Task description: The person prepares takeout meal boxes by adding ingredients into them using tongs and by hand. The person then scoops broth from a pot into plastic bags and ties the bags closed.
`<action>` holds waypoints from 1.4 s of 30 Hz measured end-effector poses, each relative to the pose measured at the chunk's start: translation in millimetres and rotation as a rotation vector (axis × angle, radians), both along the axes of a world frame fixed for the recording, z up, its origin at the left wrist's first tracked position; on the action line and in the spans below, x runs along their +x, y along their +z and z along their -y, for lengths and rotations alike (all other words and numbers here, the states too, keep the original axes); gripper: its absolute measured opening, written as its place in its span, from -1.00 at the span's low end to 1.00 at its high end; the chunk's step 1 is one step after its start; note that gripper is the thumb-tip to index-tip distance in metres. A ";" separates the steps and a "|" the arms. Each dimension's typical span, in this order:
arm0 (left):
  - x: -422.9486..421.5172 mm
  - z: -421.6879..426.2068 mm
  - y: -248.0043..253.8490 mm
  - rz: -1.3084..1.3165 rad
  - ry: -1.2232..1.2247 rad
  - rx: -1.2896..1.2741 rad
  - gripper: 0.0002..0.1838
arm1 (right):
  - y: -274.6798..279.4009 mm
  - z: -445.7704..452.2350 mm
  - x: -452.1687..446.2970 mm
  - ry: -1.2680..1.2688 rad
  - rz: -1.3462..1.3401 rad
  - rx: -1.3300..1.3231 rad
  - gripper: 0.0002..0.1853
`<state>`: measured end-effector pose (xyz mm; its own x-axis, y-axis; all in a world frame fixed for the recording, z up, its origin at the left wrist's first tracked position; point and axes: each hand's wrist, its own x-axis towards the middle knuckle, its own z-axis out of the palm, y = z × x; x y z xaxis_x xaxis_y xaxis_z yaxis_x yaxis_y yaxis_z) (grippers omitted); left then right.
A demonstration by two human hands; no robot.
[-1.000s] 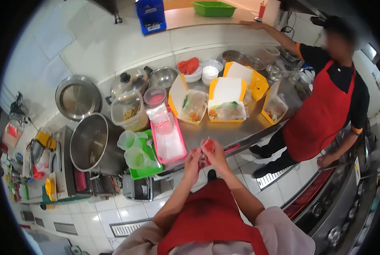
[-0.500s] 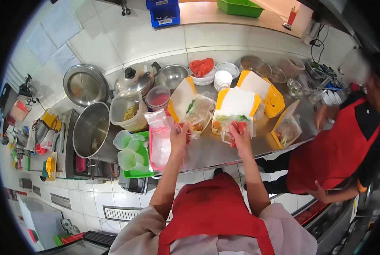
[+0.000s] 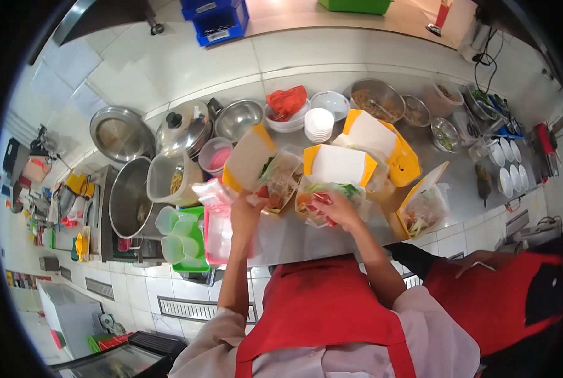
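My right hand (image 3: 341,212) is closed on a clump of shiny red-and-white pieces (image 3: 321,201), their kind unclear, over the middle yellow-and-white food box (image 3: 338,165). That box has a clear plastic liner with greens and orange bits. My left hand (image 3: 246,211) has its fingers pinched at the near edge of the left food box (image 3: 247,162), beside red bits. Whatever it holds is mostly hidden. Noodle-like food and greens (image 3: 283,179) fill the left box. By my left wrist lies a pink-rimmed tray (image 3: 217,242) with a pink-and-white plastic bag (image 3: 213,194) at its back.
Another filled box (image 3: 422,203) stands to the right, a further open box (image 3: 398,148) behind. Stacked white cups (image 3: 319,123), metal bowls (image 3: 377,101) and a big pot (image 3: 130,196) line the counter. Green tray (image 3: 196,252) holds plastic jugs. A co-worker in a red apron (image 3: 483,293) is at right.
My right hand has moved left and lower over the middle box with the red pieces. My left hand has shifted slightly left and down. The co-worker has leaned down, and the view has tilted.
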<state>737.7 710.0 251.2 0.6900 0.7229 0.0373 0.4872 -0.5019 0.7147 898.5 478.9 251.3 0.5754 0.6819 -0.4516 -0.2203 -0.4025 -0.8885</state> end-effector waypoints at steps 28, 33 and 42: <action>83.7 96.2 14.9 0.001 -0.784 0.227 -0.64 | 23.3 137.0 -4.5 -0.640 -0.283 0.339 -0.77; 108.3 156.1 77.6 0.013 -0.785 -0.741 -0.50 | 47.9 107.9 -7.8 -0.527 -0.182 0.389 -0.68; 171.5 137.2 98.9 0.270 -0.579 -0.497 -0.73 | 79.0 107.5 25.0 -0.920 -0.175 0.498 -0.81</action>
<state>909.2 572.8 350.1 0.9730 0.2296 0.0247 0.0258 -0.2146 0.9764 923.6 371.4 330.3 0.9182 0.1479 -0.3675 -0.3957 0.3852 -0.8337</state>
